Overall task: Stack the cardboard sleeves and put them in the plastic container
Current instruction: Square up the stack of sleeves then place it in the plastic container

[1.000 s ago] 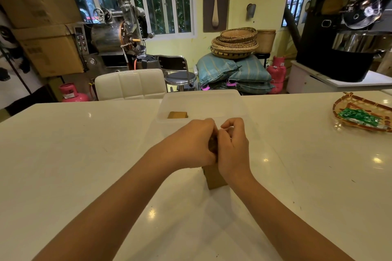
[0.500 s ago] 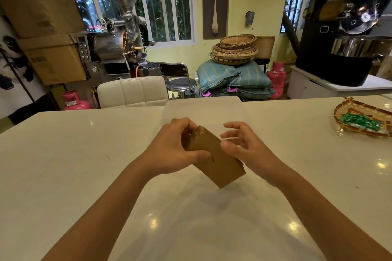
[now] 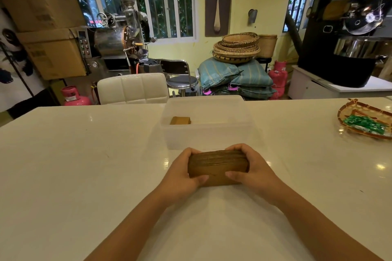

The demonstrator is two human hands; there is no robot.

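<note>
While both hands clamp it, the stack (image 3: 218,167) sits just before the bin (image 3: 206,140).

Though its ends hide under the palms, the left hand (image 3: 180,176) grips the stack's left end and the right hand (image 3: 252,170) its right, thumbs in front. One brown stack of flattened sleeves, layered edges up, too many to count, at the table (image 3: 84,165) surface. One clear bin holds a second small brown pile (image 3: 180,120), partly hidden by its wall. One basket (image 3: 364,118) is cut off at right.
</note>
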